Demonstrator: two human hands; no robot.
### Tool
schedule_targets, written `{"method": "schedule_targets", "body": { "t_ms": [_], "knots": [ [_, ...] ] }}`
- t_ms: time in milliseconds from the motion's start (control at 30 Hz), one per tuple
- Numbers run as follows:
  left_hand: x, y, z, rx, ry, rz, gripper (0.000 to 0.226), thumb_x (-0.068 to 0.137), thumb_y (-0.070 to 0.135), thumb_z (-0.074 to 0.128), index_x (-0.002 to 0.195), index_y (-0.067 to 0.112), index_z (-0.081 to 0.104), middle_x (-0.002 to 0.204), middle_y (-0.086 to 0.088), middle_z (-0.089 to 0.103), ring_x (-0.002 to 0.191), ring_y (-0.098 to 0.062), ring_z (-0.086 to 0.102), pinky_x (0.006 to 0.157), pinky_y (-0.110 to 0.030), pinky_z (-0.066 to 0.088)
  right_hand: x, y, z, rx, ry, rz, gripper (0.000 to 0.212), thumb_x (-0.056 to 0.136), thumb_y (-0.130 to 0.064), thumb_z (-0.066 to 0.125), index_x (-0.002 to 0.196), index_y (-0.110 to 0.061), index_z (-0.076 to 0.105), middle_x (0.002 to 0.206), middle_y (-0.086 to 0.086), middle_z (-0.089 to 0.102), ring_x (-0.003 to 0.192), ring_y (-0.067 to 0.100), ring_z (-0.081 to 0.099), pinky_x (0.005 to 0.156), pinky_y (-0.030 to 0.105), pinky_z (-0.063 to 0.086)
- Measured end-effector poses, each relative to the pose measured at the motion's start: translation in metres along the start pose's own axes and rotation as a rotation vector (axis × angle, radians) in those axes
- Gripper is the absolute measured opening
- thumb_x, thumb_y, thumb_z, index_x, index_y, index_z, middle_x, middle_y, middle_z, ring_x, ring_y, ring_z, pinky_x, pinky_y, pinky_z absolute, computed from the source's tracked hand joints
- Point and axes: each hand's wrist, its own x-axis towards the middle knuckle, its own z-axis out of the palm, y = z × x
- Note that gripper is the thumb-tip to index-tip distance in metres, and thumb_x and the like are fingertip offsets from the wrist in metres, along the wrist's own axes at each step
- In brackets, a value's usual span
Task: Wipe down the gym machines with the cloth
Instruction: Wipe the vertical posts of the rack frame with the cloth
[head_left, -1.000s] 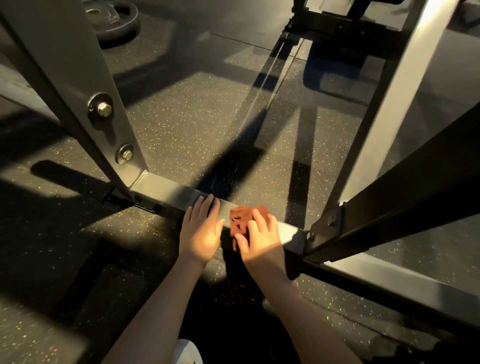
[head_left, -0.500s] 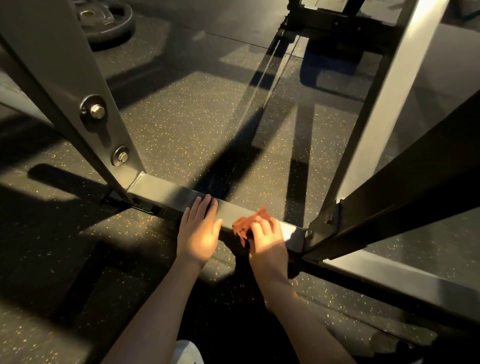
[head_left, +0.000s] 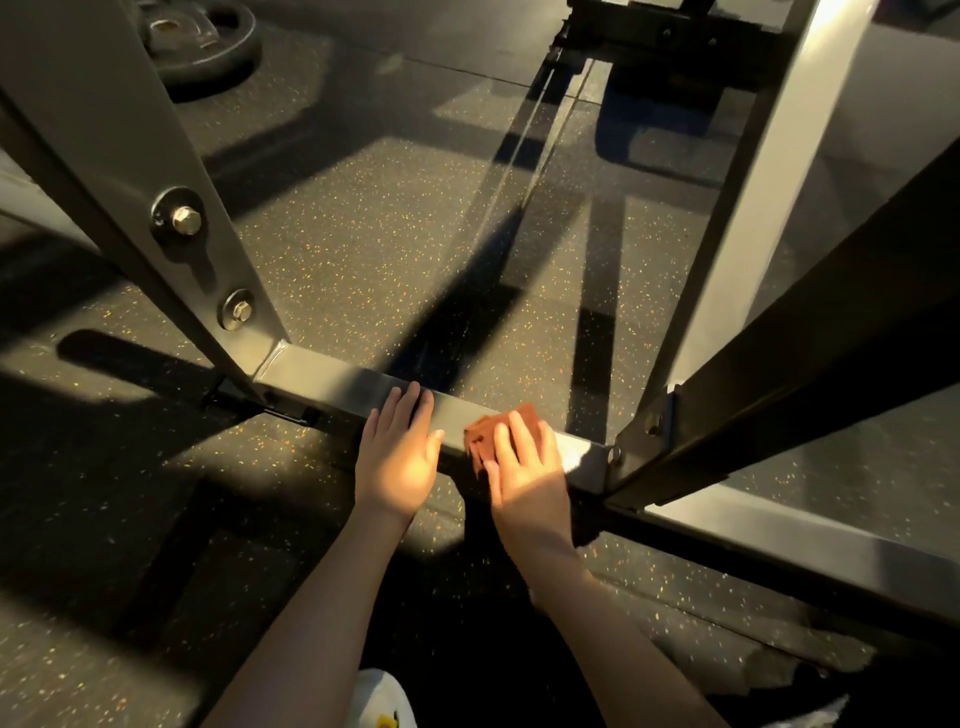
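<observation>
Pressing the rust-red cloth (head_left: 485, 434) onto the top of the machine's base bar (head_left: 332, 376), I have the right hand (head_left: 524, 470) laid over it with fingers straight and spread. The cloth lies near the bar's right end, close to the bolted bracket (head_left: 613, 457). Half a second ago it was bunched under the fingertips; now it is flatter again and has slid slightly back toward the left (a return stroke, by my reading). The left hand (head_left: 397, 452) stays put just beside it, palm down, fingers together on the bar, apparently bracing. Beyond the hands, the slanted upright (head_left: 182, 218) and the speckled floor (head_left: 389, 234) sit in low sun. I judge this short stretch nearly wiped, with the rest of the frame still to do.
</observation>
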Motion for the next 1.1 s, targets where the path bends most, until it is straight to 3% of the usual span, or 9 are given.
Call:
{"method": "schedule_targets", "body": {
  "t_ms": [133,300,367,567,733,800,867,1000,1100],
  "knots": [
    [0.001,0.001,-0.004,-0.008,-0.022,0.001,0.052,0.1,0.026,0.048,0.148,0.01,0.037,0.158,-0.008,0.027,0.148,-0.026,0.018,0.119,-0.041,0.015,0.027,0.006,-0.007,-0.072,-0.133,-0.105,0.035,0.093,-0.019,0.054,0.124,-0.006,0.062,0.139,0.012,0.053,0.127,0.045,0.045,0.102,0.048,0.044],
    [0.0,0.005,-0.004,-0.019,-0.017,-0.024,0.051,0.1,0.026,0.048,0.148,0.01,0.038,0.158,-0.008,0.028,0.148,-0.026,0.019,0.119,-0.042,0.015,-0.017,0.033,-0.017,-0.025,-0.051,0.05,0.041,0.061,0.001,0.085,0.1,0.001,0.074,0.114,0.02,0.068,0.103,0.05,0.062,0.076,0.058,0.056],
    [0.0,0.005,-0.004,-0.011,-0.017,-0.031,0.051,0.101,0.027,0.045,0.149,0.011,0.035,0.159,-0.007,0.025,0.149,-0.025,0.016,0.119,-0.041,0.013,-0.02,0.03,-0.013,-0.014,-0.07,0.097,0.042,0.061,0.002,0.084,0.102,0.002,0.073,0.115,0.022,0.067,0.106,0.052,0.06,0.077,0.059,0.056],
    [0.001,0.005,-0.006,0.035,-0.055,-0.029,0.053,0.103,0.03,0.039,0.152,0.014,0.027,0.162,-0.003,0.017,0.15,-0.021,0.009,0.12,-0.038,0.009,0.021,0.026,-0.014,-0.031,-0.231,-0.05,0.038,0.089,-0.01,0.059,0.126,-0.002,0.06,0.143,0.017,0.048,0.131,0.047,0.038,0.107,0.054,0.039],
    [0.0,0.006,-0.004,0.019,-0.045,-0.033,0.052,0.102,0.028,0.041,0.151,0.013,0.03,0.161,-0.005,0.02,0.15,-0.023,0.011,0.12,-0.04,0.01,-0.014,0.035,-0.026,-0.029,-0.067,0.001,0.028,0.074,-0.01,0.068,0.099,-0.002,0.075,0.112,0.018,0.069,0.102,0.046,0.064,0.076,0.05,0.059],
    [0.001,0.005,-0.001,0.014,-0.016,-0.021,0.051,0.101,0.026,0.045,0.149,0.011,0.036,0.159,-0.007,0.026,0.149,-0.026,0.017,0.119,-0.043,0.014,-0.011,0.029,-0.021,-0.028,-0.145,0.131,0.037,0.075,-0.016,0.075,0.108,0.0,0.072,0.124,0.02,0.063,0.111,0.046,0.059,0.085,0.049,0.055],
    [0.0,0.003,0.001,0.024,-0.015,-0.026,0.051,0.1,0.026,0.045,0.148,0.011,0.036,0.158,-0.007,0.027,0.148,-0.026,0.018,0.119,-0.043,0.014,-0.002,0.021,-0.013,-0.026,-0.181,0.09,0.039,0.087,-0.019,0.065,0.121,-0.002,0.064,0.139,0.017,0.052,0.123,0.046,0.049,0.1,0.051,0.047],
    [0.002,0.005,-0.001,0.055,-0.041,-0.041,0.052,0.103,0.028,0.039,0.152,0.014,0.028,0.161,-0.004,0.018,0.15,-0.022,0.01,0.12,-0.04,0.009,0.018,0.015,-0.007,-0.002,-0.178,-0.005,0.041,0.077,-0.01,0.072,0.117,-0.003,0.064,0.132,0.019,0.056,0.113,0.049,0.052,0.095,0.053,0.049],
    [0.004,0.007,-0.006,0.057,-0.113,-0.06,0.052,0.103,0.028,0.039,0.152,0.013,0.027,0.161,-0.005,0.018,0.15,-0.023,0.01,0.12,-0.04,0.013,0.01,0.016,-0.019,-0.036,-0.241,-0.064,0.045,0.063,-0.009,0.084,0.104,0.0,0.069,0.115,0.02,0.064,0.092,0.045,0.061,0.078,0.045,0.056]
  ]
}}
